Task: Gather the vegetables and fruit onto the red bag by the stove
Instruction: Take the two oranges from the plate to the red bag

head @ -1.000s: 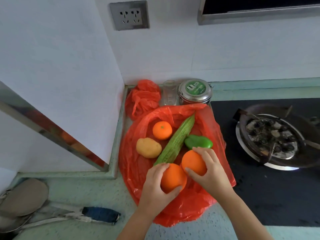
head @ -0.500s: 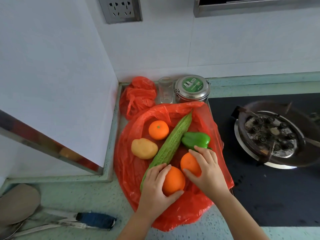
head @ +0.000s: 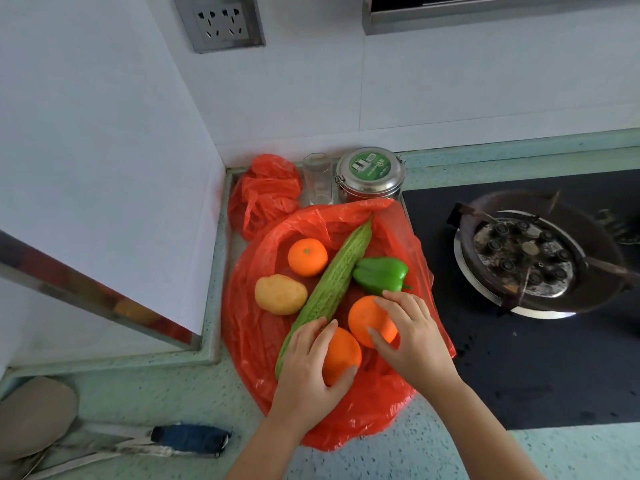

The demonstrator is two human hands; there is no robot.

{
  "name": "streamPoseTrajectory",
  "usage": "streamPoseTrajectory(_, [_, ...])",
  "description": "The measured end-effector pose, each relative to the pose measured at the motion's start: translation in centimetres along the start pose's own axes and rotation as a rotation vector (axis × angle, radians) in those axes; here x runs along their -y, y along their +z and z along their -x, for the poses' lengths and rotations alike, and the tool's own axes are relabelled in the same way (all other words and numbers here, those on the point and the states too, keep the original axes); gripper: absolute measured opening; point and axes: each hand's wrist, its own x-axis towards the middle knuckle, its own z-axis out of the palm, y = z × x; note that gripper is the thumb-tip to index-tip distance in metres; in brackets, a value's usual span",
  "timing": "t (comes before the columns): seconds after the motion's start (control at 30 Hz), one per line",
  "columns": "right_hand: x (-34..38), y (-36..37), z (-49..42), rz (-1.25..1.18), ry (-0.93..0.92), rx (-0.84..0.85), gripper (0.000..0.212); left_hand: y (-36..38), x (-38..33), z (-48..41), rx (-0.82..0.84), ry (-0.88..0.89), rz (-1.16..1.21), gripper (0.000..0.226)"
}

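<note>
A red plastic bag (head: 256, 337) lies spread on the counter left of the stove. On it rest a small orange (head: 307, 257), a yellow potato (head: 280, 294), a long green bitter gourd (head: 329, 289) lying diagonally, and a green pepper (head: 380, 274). My left hand (head: 308, 372) grips an orange (head: 343, 355) at the bag's near part. My right hand (head: 412, 336) holds a second orange (head: 369, 318) just beside it, below the pepper. Both oranges sit low on the bag and touch each other.
A crumpled red bag (head: 266, 192), a clear glass (head: 318, 178) and a metal tin (head: 370, 174) stand behind the spread bag by the wall. The black stove (head: 519, 358) with its burner (head: 526, 261) lies at right. A blue-handled tool (head: 188, 439) lies at front left.
Both hands with their oranges have stayed low on the bag; the oranges now sit pressed together, and the left hand's fingers have shifted over the top of its orange.
</note>
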Motion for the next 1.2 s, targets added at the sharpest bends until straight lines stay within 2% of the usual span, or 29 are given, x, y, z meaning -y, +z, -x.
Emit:
streamPoseTrajectory(0.23, [0.9,-1.4,2.3,0.106,0.04,-0.094,0.037,-1.4,-0.6,-0.4,-0.048,0.129,-0.134,0.045])
streamPoseTrajectory(0.43, [3.2,-2.3,4.5,0.168,0.1,-0.154,0.036,-3.2,-1.3,-0.1,-0.066,0.238,-0.192,0.041])
streamPoseTrajectory(0.8, [10.0,-2.1,9.6,0.271,0.256,-0.293,0.036,-6.9,-1.1,2.0,-0.049,0.43,-0.075,0.037])
streamPoseTrajectory(1.0, [13.3,-1.9,13.0,0.333,0.345,-0.366,0.034,-7.8,-0.8,3.9,0.059,0.497,0.006,0.039])
streamPoseTrajectory(1.2, [16.0,-1.7,17.1,0.376,0.513,-0.424,0.035,-7.9,-1.7,5.9,0.162,0.608,0.099,0.039])
